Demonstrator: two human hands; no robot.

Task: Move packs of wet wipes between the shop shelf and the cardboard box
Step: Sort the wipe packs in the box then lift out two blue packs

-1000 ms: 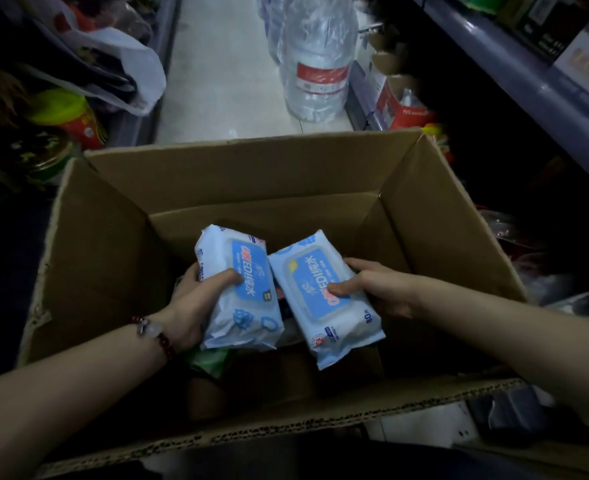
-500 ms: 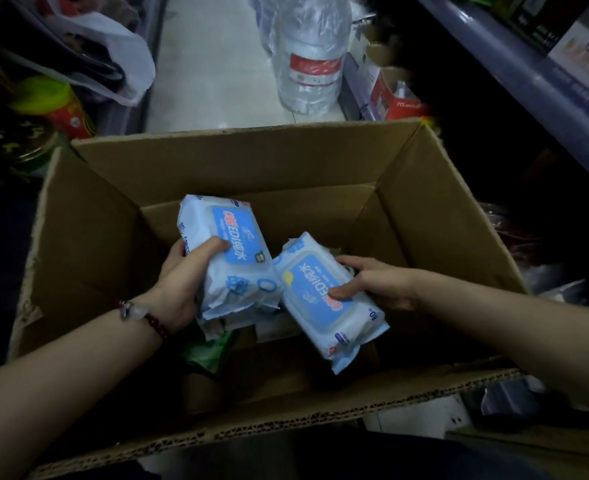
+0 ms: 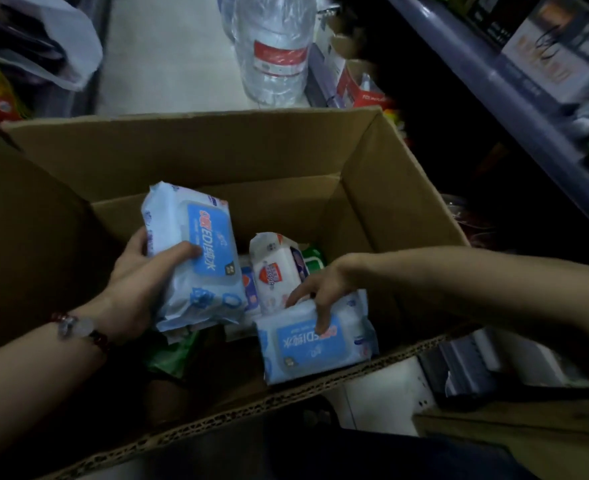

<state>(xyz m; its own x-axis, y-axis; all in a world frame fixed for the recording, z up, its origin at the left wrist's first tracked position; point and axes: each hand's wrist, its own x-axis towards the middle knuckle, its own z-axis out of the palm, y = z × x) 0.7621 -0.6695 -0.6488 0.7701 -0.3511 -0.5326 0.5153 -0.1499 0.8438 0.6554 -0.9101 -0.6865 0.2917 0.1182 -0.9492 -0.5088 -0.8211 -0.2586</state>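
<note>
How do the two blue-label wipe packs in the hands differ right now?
The left-hand pack stands nearly on end above the cardboard box; the right-hand pack lies flatter, low by the near wall. The left hand wraps the left-hand pack's side, thumb on the label; the right hand grips the right-hand pack from above. Both share the same design.

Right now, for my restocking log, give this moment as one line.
left hand: grips blue-and-white wet wipes pack | right hand: holds second blue-label pack | brown cardboard box: open

Left hand (image 3: 137,282) curled, thumb laid across the front of a wipes pack (image 3: 196,258); right hand (image 3: 320,289) bent down at the wrist, fingertips pinching another pack (image 3: 315,344)
</note>
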